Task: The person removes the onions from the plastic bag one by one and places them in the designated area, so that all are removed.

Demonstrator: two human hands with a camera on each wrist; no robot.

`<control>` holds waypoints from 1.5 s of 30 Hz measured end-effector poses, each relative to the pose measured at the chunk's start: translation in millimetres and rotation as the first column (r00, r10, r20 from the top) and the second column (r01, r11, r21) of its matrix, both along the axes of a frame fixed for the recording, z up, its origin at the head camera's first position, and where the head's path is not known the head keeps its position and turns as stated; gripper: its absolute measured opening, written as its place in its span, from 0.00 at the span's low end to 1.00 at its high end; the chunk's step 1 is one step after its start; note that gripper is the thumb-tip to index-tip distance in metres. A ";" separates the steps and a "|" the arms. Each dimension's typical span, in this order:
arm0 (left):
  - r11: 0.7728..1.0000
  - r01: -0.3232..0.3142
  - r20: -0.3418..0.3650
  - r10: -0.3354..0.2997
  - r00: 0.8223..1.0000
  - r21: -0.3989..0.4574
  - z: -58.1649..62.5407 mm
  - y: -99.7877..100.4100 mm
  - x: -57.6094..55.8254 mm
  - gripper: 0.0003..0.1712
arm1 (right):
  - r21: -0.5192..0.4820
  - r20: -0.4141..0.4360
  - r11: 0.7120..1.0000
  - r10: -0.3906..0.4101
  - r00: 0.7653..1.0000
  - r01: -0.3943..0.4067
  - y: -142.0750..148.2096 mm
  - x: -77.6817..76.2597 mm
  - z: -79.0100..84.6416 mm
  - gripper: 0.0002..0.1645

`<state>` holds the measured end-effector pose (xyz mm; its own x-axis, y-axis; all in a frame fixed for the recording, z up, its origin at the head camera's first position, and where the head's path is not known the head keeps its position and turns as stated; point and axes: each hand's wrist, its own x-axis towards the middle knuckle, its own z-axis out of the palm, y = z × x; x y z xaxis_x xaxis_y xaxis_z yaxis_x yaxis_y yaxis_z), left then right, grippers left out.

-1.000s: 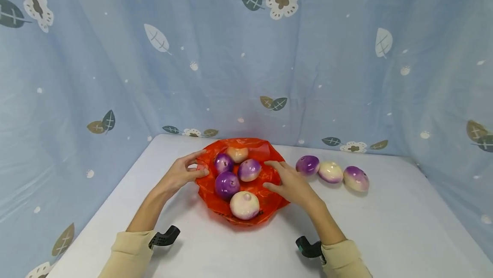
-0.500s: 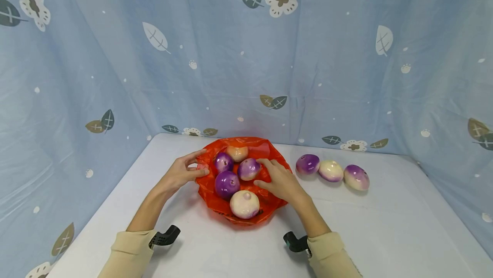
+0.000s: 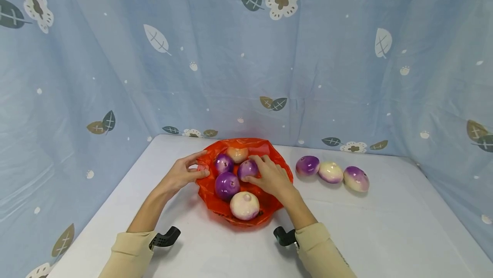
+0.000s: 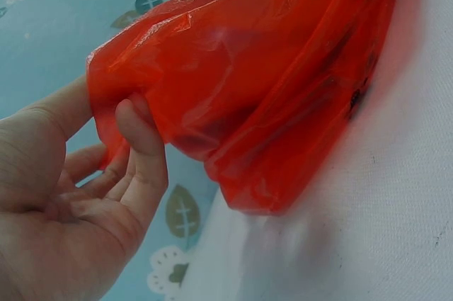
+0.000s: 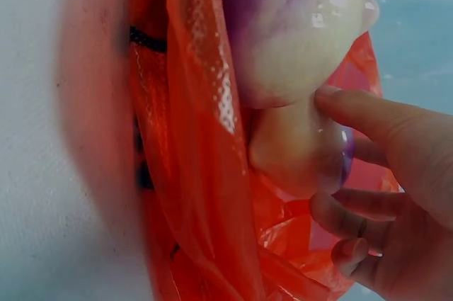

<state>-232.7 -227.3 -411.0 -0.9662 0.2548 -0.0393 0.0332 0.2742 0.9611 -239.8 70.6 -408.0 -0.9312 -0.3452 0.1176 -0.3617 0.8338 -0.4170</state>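
Observation:
A red plastic bag [image 3: 274, 158] lies spread open on the white table, with several glossy purple-and-white turnips inside. My left hand [image 3: 184, 171] pinches the bag's left rim; in the left wrist view the thumb [image 4: 134, 120] presses on the red film. My right hand [image 3: 272, 179] reaches over the bag's right side, thumb and fingers around a purple turnip [image 3: 247, 169]. In the right wrist view that turnip [image 5: 294, 149] sits between thumb and fingertips, partly covered by a paler turnip [image 5: 297, 39]. A cream turnip [image 3: 244, 205] lies at the bag's front, a purple one [image 3: 227, 185] behind it.
Outside the bag, at the back right, a purple turnip [image 3: 307, 165], a cream turnip [image 3: 330, 172] and a two-toned turnip [image 3: 356, 179] lie in a row on the table [image 3: 385, 226]. A blue patterned curtain [image 3: 231, 55] stands behind and along both sides.
My right hand has moved left from the bag's right edge onto the turnip, and its fingers have closed around it. The left hand has stayed at the left rim.

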 end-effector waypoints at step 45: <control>1.000 0.002 0.000 -0.002 1.000 -0.003 -1.8 0.8 -1.3 0.42 | -0.057 -0.140 0.998 0.027 0.990 -0.035 16.7 24.0 -5.1 0.35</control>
